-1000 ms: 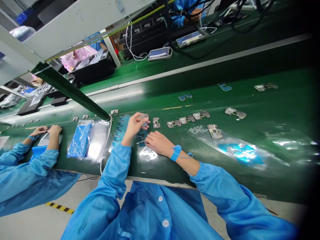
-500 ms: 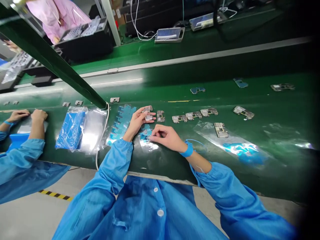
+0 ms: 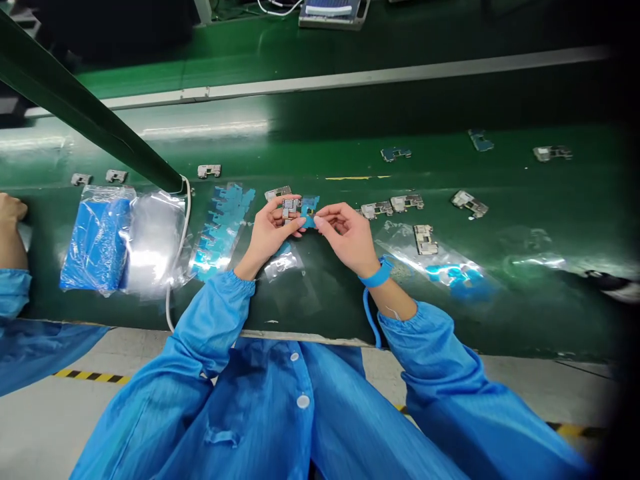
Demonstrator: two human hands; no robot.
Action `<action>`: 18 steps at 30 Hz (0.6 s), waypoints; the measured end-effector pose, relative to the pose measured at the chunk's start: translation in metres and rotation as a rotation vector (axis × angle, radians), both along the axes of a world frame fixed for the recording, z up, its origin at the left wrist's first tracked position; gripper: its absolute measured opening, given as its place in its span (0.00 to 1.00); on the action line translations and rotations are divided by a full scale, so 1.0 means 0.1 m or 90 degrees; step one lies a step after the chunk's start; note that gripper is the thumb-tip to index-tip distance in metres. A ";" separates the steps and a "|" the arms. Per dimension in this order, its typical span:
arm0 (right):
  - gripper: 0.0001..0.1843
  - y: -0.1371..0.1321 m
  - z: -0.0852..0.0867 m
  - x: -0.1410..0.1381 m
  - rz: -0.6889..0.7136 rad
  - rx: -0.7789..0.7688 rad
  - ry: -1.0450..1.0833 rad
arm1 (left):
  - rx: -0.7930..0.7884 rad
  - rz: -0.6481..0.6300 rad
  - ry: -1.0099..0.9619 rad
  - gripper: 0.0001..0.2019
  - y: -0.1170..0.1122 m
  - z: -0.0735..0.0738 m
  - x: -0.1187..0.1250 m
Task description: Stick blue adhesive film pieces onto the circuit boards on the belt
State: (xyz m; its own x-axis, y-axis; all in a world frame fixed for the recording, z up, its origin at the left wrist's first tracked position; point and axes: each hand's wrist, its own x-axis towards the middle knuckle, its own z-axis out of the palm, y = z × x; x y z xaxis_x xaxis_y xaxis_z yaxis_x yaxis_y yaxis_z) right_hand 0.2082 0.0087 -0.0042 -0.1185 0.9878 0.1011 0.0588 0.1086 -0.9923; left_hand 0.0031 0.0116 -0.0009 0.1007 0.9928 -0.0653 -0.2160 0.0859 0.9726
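My left hand (image 3: 267, 230) is closed on a small circuit board (image 3: 290, 207), held a little above the green belt (image 3: 320, 153). My right hand (image 3: 347, 235), with a blue wrist strap (image 3: 376, 275), pinches a small blue sticker (image 3: 309, 205) against the board's right side. A clear sheet of blue stickers (image 3: 220, 230) lies just left of my left hand. A crumpled clear film (image 3: 283, 262) lies under my hands.
More boards (image 3: 393, 205) lie in a row right of my hands, another board (image 3: 424, 239) on a clear film (image 3: 450, 270). Bags of blue parts (image 3: 97, 237) sit at left by a white cable (image 3: 177, 267). A co-worker's hand (image 3: 10, 210) shows far left.
My right hand lifted off the film on the belt with a blue sticker and met the board in my left hand. The view tilted down and nearer.
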 end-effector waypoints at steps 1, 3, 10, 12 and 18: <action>0.12 0.00 0.01 0.02 -0.018 0.037 -0.035 | 0.006 0.002 0.010 0.33 -0.01 0.01 0.00; 0.08 0.01 0.04 0.05 -0.031 0.094 -0.094 | 0.008 0.000 0.016 0.32 -0.01 0.02 0.00; 0.09 0.03 0.08 0.08 -0.010 0.131 -0.159 | 0.002 -0.012 0.012 0.32 -0.03 0.04 0.02; 0.10 0.04 0.06 0.09 -0.015 0.124 -0.168 | -0.014 -0.020 -0.006 0.29 -0.02 0.03 0.02; 0.23 0.05 0.04 0.10 -0.014 0.066 -0.075 | -0.051 -0.029 -0.076 0.23 0.01 -0.02 -0.01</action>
